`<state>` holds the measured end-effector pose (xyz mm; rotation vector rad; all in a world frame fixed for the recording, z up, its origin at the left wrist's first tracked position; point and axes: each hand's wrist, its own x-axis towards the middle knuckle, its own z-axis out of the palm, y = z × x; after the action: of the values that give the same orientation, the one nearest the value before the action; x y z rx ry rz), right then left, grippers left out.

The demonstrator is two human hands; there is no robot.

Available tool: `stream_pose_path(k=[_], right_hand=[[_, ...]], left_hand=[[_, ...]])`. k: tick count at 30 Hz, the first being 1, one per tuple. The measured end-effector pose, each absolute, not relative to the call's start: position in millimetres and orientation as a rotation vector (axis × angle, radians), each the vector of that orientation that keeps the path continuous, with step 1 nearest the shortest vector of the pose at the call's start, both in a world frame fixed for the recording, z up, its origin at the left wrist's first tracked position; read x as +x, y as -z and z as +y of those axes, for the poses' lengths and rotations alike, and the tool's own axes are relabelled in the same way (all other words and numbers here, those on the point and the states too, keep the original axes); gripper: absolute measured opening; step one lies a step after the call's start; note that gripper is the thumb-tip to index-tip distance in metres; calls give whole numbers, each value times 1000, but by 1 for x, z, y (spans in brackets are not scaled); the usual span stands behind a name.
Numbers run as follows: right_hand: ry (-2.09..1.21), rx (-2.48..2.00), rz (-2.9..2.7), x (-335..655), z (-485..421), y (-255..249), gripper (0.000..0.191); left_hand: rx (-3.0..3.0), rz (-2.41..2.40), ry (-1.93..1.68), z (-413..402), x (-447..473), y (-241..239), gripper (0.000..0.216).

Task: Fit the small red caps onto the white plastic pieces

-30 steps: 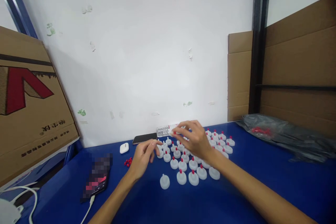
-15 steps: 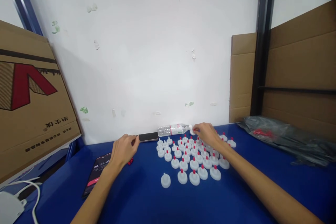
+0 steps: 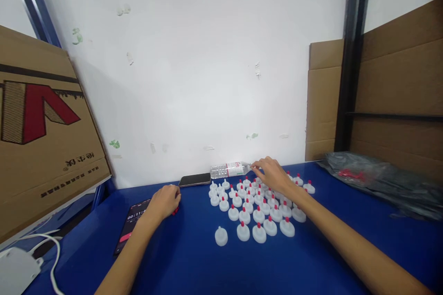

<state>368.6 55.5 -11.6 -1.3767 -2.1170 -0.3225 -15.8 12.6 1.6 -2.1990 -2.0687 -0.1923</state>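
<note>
My left hand (image 3: 166, 202) rests low over the blue table with its fingers curled down beside small red caps (image 3: 175, 211). Its fingertips are mostly hidden, so what they hold does not show. My right hand (image 3: 272, 176) reaches over the back of a group of white round lids with nozzles (image 3: 258, 215). Its thumb and forefinger come together at the neck of a clear plastic bottle (image 3: 235, 169) lying on its side, covering the bottle's cap. Many lids wear red tips; several at the left, including a bare-nozzled lid (image 3: 221, 236) in front, do not.
A dark phone (image 3: 194, 179) lies by the wall; another phone (image 3: 129, 221) showing a timer sits under my left forearm. Grey plastic bags (image 3: 377, 189) with red pieces lie at right. A cardboard box (image 3: 51, 115) leans at left, near a white adapter (image 3: 19, 267) with cables.
My left hand has lowered from a raised pinch to the red caps. The white lid at my right fingertips no longer shows there; those fingers now cover the bottle's cap. The view has shifted slightly.
</note>
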Motion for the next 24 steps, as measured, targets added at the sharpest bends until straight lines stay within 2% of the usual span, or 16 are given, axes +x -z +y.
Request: stream_pose_path(k=[3, 8, 11, 14, 19, 24], right_hand=[[318, -1211, -2148, 351, 38, 1, 25], [185, -686, -2339, 309, -16, -16, 21], [58, -621, -2501, 290, -41, -16, 22], [64, -599, -2602, 281, -48, -5, 27], [133, -576, -2661, 275, -43, 14, 17], [156, -558, -2635, 274, -42, 11, 15]], left_hand=[[-2182, -2111, 175, 11, -16, 0, 23], [-2171, -2157, 173, 13, -21, 2, 26], [-2180, -2176, 185, 16, -24, 4, 31], [-2218, -2186, 219, 17, -24, 6, 33], [-2346, -2231, 298, 16, -16, 8, 37], [-2424, -2294, 382, 17, -13, 11, 35]])
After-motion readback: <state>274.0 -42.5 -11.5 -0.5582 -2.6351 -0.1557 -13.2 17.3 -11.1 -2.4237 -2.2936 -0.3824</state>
